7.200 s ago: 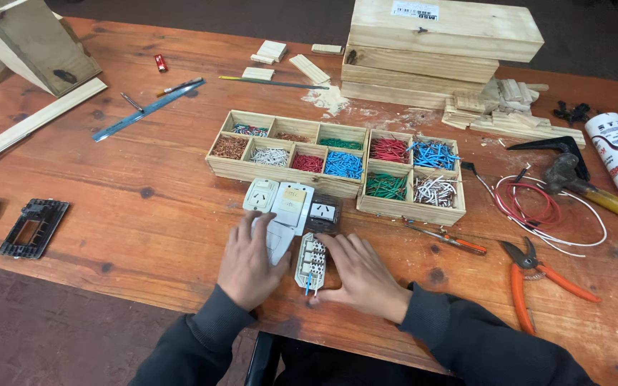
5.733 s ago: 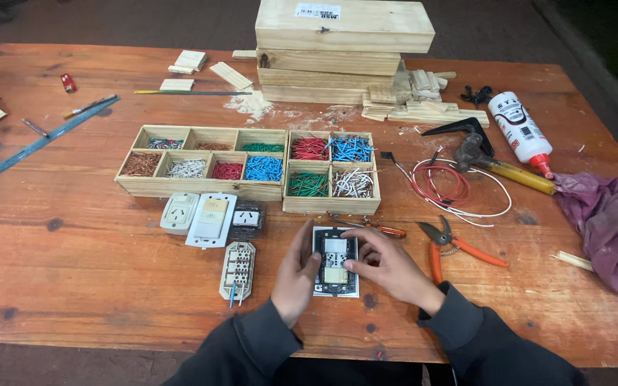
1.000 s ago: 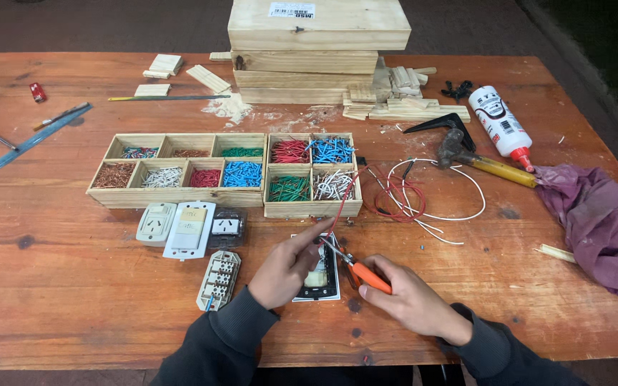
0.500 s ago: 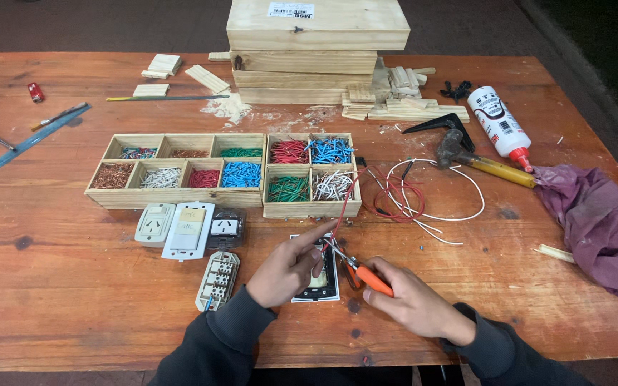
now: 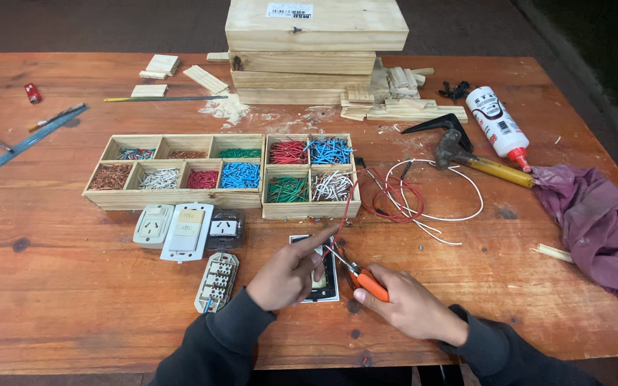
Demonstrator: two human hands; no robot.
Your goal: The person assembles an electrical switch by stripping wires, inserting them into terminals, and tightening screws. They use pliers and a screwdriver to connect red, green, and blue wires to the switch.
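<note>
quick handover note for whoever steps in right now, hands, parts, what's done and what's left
Left hand: rests on the dark switch module, forefinger pointing at a red wire.
Right hand: holds the orange-handled pliers, tips at that wire by the module.
Parts: wire coil right of the sorted wire trays; three white and dark plates and a terminal block lie to the left.
Done: module and wire are in hand.
Left: whether the wire is fixed cannot be seen; the other plates lie untouched.
</note>
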